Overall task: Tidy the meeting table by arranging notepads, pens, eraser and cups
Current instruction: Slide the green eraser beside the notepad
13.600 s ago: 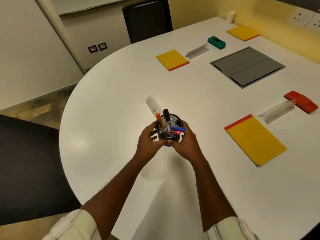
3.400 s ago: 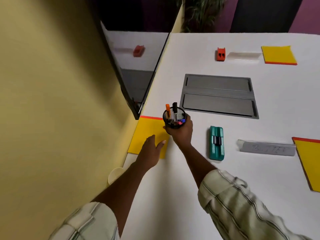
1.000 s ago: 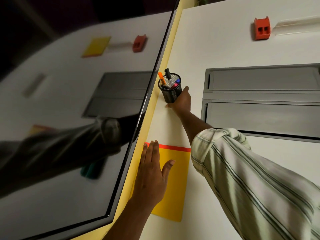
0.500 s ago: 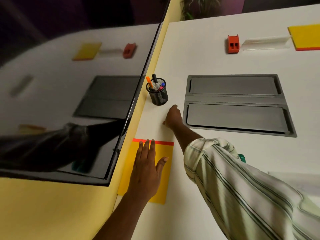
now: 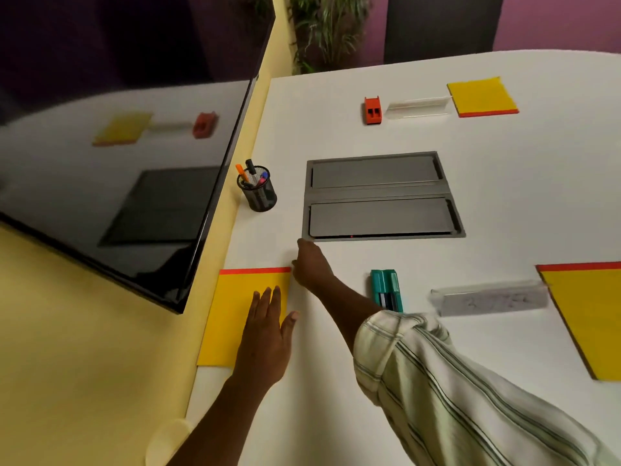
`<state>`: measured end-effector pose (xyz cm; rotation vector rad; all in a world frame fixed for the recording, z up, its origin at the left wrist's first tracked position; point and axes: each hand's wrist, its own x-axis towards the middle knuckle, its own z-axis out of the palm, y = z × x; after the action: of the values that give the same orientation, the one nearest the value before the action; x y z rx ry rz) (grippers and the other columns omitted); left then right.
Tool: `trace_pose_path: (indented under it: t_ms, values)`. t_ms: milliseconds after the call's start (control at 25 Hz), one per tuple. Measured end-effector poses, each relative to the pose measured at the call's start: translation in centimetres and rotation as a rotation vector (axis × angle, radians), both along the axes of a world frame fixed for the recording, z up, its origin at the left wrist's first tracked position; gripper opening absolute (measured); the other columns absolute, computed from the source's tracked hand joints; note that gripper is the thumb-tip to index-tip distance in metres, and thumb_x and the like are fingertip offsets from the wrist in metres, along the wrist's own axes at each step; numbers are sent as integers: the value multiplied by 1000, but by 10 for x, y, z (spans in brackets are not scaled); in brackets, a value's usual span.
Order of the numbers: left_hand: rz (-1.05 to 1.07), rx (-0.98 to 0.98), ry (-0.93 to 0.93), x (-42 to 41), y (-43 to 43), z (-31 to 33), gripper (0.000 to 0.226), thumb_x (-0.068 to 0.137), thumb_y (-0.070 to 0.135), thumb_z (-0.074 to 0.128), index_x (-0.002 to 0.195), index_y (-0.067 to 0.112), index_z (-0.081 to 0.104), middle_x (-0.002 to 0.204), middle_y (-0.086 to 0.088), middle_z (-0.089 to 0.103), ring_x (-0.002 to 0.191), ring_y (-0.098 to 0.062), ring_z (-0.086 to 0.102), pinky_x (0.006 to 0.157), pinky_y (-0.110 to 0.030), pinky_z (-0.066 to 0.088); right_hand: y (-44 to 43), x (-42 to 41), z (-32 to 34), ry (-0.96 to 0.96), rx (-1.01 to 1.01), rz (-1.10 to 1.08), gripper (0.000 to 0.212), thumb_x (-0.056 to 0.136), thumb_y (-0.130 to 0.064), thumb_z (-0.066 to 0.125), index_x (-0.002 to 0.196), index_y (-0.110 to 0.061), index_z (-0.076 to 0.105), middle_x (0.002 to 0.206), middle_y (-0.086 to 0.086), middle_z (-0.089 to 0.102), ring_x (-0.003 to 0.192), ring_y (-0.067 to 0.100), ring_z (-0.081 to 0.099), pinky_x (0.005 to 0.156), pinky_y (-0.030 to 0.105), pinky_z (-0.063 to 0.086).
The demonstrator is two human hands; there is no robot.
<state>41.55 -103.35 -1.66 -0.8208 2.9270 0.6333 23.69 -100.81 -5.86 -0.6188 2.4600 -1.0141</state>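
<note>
A black mesh pen cup (image 5: 258, 196) with several markers stands alone on the white table (image 5: 504, 196), close to the wall screen. My left hand (image 5: 267, 334) lies flat, fingers straight, on a yellow notepad (image 5: 235, 317) at the table's left edge. My right hand (image 5: 311, 264) hovers empty just right of that notepad's red top strip, fingers loosely curled. A teal eraser (image 5: 387, 290) lies right of my right forearm. An orange eraser (image 5: 373, 110) sits far back. Two more yellow notepads lie at the far back right (image 5: 482, 96) and the right edge (image 5: 591, 317).
A grey cable hatch (image 5: 379, 196) is set into the table's middle. Two clear name stands lie by the orange eraser (image 5: 418, 107) and beside the teal eraser (image 5: 490, 299). A black wall screen (image 5: 117, 163) overhangs the left. A pale paper cup (image 5: 168, 442) stands bottom left.
My right hand has let go of the pen cup and drawn back toward me, now beside the notepad's top corner. The left hand stays flat on the notepad.
</note>
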Motion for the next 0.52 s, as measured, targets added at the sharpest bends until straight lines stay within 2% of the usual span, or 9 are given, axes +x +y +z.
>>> trace_pose_path:
  t_ms: [120, 240, 520]
  values:
    - [-24, 18, 4, 15, 21, -6, 62, 96, 44, 33, 150, 17, 18, 159, -5, 15, 148, -21, 3, 119, -34, 16, 39, 40, 2, 34, -22, 41, 46, 95, -9, 52, 139, -2, 39, 141, 16, 45, 131, 30, 41, 105, 35, 34]
    - [-55, 30, 6, 33, 46, -5, 63, 96, 45, 34, 150, 16, 17, 159, -5, 15, 148, -22, 4, 119, -34, 15, 80, 83, 8, 55, -17, 80, 50, 97, -14, 52, 144, -8, 35, 149, 11, 40, 136, 25, 37, 111, 33, 30]
    - [-92, 77, 20, 74, 81, 3, 69, 94, 52, 33, 151, 18, 14, 159, -4, 12, 148, -21, 3, 117, -34, 17, 173, 162, 12, 79, 117, -63, 47, 96, -21, 54, 141, -13, 39, 145, 6, 44, 133, 22, 43, 108, 34, 37]
